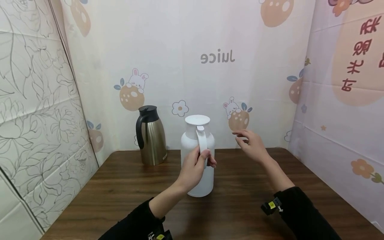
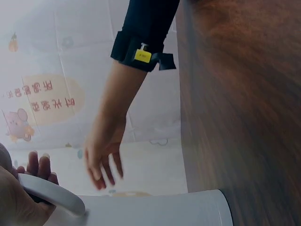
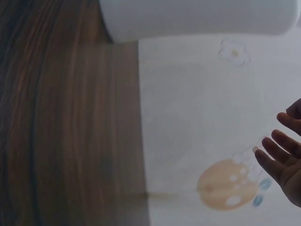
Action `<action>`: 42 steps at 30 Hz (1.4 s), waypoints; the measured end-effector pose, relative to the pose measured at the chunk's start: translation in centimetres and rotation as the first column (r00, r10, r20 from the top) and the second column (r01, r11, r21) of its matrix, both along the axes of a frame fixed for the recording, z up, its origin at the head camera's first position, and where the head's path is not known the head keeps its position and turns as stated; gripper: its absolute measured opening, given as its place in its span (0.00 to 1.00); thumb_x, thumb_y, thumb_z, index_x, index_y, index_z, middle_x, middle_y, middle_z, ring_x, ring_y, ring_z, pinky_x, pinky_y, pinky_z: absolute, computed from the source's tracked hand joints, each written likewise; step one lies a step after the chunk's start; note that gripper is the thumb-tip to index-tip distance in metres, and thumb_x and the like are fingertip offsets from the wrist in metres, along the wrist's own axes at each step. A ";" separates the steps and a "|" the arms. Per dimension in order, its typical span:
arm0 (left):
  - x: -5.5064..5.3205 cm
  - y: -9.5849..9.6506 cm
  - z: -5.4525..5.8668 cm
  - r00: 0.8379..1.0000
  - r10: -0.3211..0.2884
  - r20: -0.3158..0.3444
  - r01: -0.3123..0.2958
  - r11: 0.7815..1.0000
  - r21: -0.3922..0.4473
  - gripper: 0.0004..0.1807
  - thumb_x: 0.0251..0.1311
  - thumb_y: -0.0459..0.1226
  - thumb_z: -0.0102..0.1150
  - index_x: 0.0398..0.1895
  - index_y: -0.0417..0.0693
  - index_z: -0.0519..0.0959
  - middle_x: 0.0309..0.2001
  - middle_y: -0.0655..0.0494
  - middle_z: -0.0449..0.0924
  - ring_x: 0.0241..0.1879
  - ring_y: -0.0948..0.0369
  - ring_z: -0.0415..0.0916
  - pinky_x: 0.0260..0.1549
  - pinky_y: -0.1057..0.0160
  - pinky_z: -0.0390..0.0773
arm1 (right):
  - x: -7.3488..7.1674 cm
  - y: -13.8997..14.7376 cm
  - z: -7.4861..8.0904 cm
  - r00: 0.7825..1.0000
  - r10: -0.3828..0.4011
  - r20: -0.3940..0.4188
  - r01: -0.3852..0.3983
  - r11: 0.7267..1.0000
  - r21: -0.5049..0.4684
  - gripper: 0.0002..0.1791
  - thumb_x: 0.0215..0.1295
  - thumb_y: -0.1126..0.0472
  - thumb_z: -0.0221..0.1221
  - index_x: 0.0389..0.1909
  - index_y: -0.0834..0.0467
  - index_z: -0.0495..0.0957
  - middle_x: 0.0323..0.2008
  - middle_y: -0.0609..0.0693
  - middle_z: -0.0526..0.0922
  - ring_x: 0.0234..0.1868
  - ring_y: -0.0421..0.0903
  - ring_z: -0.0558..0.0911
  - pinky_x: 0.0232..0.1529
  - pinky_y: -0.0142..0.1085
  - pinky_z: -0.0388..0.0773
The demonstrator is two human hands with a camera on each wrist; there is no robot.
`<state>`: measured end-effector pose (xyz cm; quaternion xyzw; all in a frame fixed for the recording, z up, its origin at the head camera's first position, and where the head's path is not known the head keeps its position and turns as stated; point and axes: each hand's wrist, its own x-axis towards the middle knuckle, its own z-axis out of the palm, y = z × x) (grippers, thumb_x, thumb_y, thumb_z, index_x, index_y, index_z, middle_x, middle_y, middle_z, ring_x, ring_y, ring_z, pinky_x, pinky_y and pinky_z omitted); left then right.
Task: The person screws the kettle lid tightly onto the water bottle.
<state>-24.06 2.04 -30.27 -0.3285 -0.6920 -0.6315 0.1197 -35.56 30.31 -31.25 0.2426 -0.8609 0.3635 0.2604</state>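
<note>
A white thermos jug (image 1: 196, 180) with a flat round lid stands upright at the middle of the wooden table, its handle (image 1: 202, 138) facing me. My left hand (image 1: 193, 166) grips that handle, fingers curled round it and thumb on the near side. To the right of the jug, my right hand (image 1: 250, 143) is raised above the table with its fingers loosely bent and nothing in them. In the left wrist view the right hand (image 2: 106, 146) hangs apart from the jug's white body (image 2: 155, 209). The right wrist view shows its spread fingers (image 3: 277, 153) at the edge.
A steel thermos jug (image 1: 154, 143) with a black lid and handle stands at the back left of the brown wooden table (image 1: 120, 200). Printed cloth (image 1: 168, 66) hangs close behind the table and along both sides.
</note>
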 end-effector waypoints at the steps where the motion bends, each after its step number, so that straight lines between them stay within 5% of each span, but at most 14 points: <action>1: -0.2 -0.1 -0.1 1.000 0.012 0.000 -0.012 1.000 0.002 0.16 0.85 0.38 0.45 0.48 0.29 0.74 0.36 0.43 0.83 0.37 0.54 0.85 0.46 0.44 0.86 | -0.3 0.4 -0.3 1.000 -0.009 0.020 0.009 1.000 0.000 0.16 0.83 0.59 0.55 0.64 0.59 0.80 0.62 0.58 0.80 0.62 0.59 0.79 0.59 0.60 0.80; 22: -8.3 -5.0 -0.3 0.978 0.205 -0.033 -0.207 0.977 -0.052 0.16 0.85 0.39 0.46 0.47 0.32 0.75 0.36 0.43 0.85 0.39 0.48 0.87 0.48 0.43 0.85 | -1.4 3.4 -2.8 0.989 -0.088 0.116 0.074 0.990 0.118 0.18 0.84 0.59 0.52 0.63 0.64 0.79 0.62 0.64 0.80 0.64 0.64 0.78 0.59 0.61 0.79; 33: -11.4 -7.8 -0.1 0.976 0.217 -0.012 -0.217 0.972 -0.095 0.18 0.85 0.43 0.46 0.47 0.34 0.75 0.40 0.35 0.86 0.44 0.40 0.87 0.55 0.41 0.81 | -1.3 3.8 -3.0 0.983 -0.098 0.155 0.074 0.986 0.150 0.19 0.85 0.58 0.51 0.65 0.64 0.79 0.63 0.66 0.79 0.66 0.67 0.76 0.62 0.63 0.76; 42: -13.6 -9.0 -0.6 0.974 0.225 0.009 -0.224 0.972 -0.064 0.16 0.86 0.42 0.44 0.44 0.38 0.75 0.37 0.43 0.85 0.39 0.51 0.87 0.50 0.51 0.82 | -1.2 3.4 -3.3 0.982 -0.099 0.160 0.075 0.987 0.145 0.19 0.85 0.57 0.51 0.64 0.65 0.80 0.62 0.66 0.80 0.64 0.67 0.78 0.61 0.63 0.76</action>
